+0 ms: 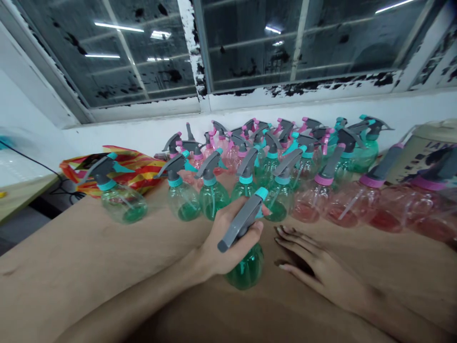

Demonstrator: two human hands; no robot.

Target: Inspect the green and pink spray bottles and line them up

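Observation:
My left hand point(217, 245) is wrapped round the neck of a green spray bottle point(246, 271) with a grey and turquoise trigger head. The bottle is close to me at the middle of the table, and its neck is hidden behind the fingers. To its right, my right hand point(314, 262) holds nothing, its fingers stretched out low over the tabletop. Just beyond both hands stands a row of similar bottles, among them a green spray bottle point(214, 195) and a pink spray bottle point(310, 205).
Several more pink and green spray bottles crowd the wooden table point(143, 247) toward the wall. A red and yellow bag point(143, 166) lies at the back left, behind a lone green bottle point(123, 205). On the right is a beige printed container point(424, 147). Windows point(303, 43) rise behind.

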